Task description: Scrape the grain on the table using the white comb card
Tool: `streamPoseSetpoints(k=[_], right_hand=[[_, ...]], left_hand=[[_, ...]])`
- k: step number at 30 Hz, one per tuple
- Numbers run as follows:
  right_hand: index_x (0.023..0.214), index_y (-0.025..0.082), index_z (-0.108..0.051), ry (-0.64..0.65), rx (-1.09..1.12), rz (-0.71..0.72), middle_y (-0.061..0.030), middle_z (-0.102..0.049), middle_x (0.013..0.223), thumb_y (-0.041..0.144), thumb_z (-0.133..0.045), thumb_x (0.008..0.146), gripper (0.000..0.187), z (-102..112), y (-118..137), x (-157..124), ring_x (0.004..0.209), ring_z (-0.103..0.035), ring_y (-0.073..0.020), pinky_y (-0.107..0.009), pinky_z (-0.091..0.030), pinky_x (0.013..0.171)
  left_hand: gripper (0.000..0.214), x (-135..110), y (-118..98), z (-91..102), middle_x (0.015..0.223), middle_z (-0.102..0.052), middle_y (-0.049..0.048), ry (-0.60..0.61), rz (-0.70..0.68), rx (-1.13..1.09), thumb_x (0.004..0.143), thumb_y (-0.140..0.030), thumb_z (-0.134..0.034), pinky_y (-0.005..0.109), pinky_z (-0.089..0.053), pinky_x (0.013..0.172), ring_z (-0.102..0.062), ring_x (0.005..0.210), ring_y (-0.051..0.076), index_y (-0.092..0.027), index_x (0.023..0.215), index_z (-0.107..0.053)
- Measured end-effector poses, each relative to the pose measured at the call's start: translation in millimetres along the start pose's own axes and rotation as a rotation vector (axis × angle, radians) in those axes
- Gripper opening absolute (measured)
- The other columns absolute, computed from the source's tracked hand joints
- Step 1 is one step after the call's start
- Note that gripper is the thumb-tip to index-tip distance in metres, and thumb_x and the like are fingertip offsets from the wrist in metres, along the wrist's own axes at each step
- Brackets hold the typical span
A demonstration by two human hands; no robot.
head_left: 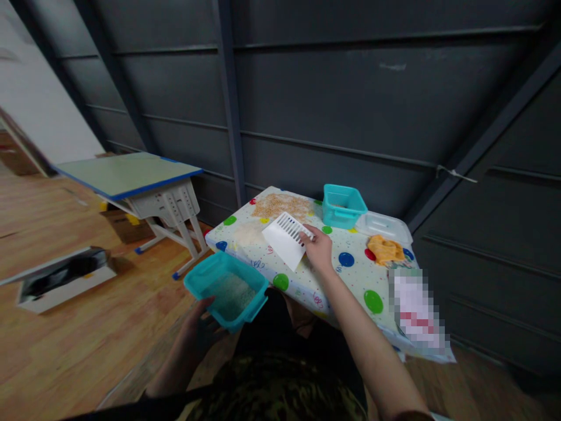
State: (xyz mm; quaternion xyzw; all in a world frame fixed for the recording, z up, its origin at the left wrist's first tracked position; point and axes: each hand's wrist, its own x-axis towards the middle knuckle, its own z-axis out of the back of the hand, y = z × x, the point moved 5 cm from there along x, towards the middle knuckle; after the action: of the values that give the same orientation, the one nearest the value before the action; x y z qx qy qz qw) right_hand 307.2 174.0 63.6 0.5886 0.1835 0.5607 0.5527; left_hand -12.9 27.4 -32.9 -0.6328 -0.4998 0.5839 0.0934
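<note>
My left hand (202,320) grips a teal plastic box (227,289) from below, holding it at the near left edge of the small table (350,275); pale grains lie inside the box. My right hand (318,249) is closed on a white slotted scraper (286,240), held over the dotted tablecloth. A pile of brown grains (280,205) and a paler patch of grains (248,233) lie on the cloth just beyond the scraper.
A second teal box (343,205), a clear lid (384,226) and an orange cloth (384,249) sit at the table's far right. A dark panelled wall stands behind. A blue-edged desk (131,175) and an open flat box (61,279) are on the wooden floor to the left.
</note>
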Motion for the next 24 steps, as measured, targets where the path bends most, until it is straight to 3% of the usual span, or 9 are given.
streamPoseSetpoints(k=[5,10,12,20,24], right_hand=[[0.108,0.019,-0.081,0.071,0.035,0.042,-0.0101,-0.082,0.097,0.043,-0.065,0.083,0.038,-4,6,-3,0.081,-0.073,-0.028,-0.041,-0.056,0.082],[0.11,0.016,-0.081,-0.109,-0.056,-0.019,-0.0132,-0.082,0.101,0.042,-0.062,0.083,0.041,10,-1,0,0.088,-0.073,-0.0317,-0.045,-0.054,0.087],[0.11,0.016,-0.081,-0.124,-0.081,-0.031,-0.0124,-0.082,0.096,0.04,-0.062,0.083,0.041,12,-2,0,0.086,-0.072,-0.0313,-0.044,-0.054,0.086],[0.097,0.018,-0.079,0.076,0.001,-0.055,-0.0035,-0.074,0.069,0.04,-0.064,0.077,0.033,-4,1,-6,0.062,-0.063,-0.0229,-0.034,-0.046,0.067],[0.095,0.019,-0.078,0.01,-0.002,-0.059,-0.003,-0.073,0.07,0.04,-0.064,0.076,0.032,5,7,-6,0.063,-0.061,-0.0223,-0.033,-0.045,0.067]], left_hand=[[0.027,-3,-1,-4.9,0.083,-0.074,0.0074,0.02,0.014,0.005,0.087,-0.033,-0.07,0.046,-0.064,0.06,-0.075,0.071,0.029,-0.018,0.109,-0.062],[0.025,-7,-4,-9.9,0.082,-0.074,0.0065,0.008,-0.002,-0.012,0.089,-0.029,-0.069,0.044,-0.065,0.063,-0.073,0.066,0.024,-0.017,0.109,-0.062],[0.023,-7,-3,-9.9,0.08,-0.073,0.0067,0.001,0.017,-0.019,0.09,-0.028,-0.067,0.045,-0.065,0.063,-0.072,0.065,0.024,-0.017,0.109,-0.061],[0.025,-9,-4,-11.4,0.085,-0.076,0.0104,0.017,0.004,-0.013,0.09,-0.029,-0.067,0.044,-0.064,0.062,-0.076,0.073,0.028,-0.017,0.111,-0.06],[0.021,-13,-4,-13.5,0.082,-0.075,0.01,0.01,0.006,-0.025,0.09,-0.029,-0.066,0.043,-0.064,0.06,-0.074,0.07,0.027,-0.015,0.105,-0.062]])
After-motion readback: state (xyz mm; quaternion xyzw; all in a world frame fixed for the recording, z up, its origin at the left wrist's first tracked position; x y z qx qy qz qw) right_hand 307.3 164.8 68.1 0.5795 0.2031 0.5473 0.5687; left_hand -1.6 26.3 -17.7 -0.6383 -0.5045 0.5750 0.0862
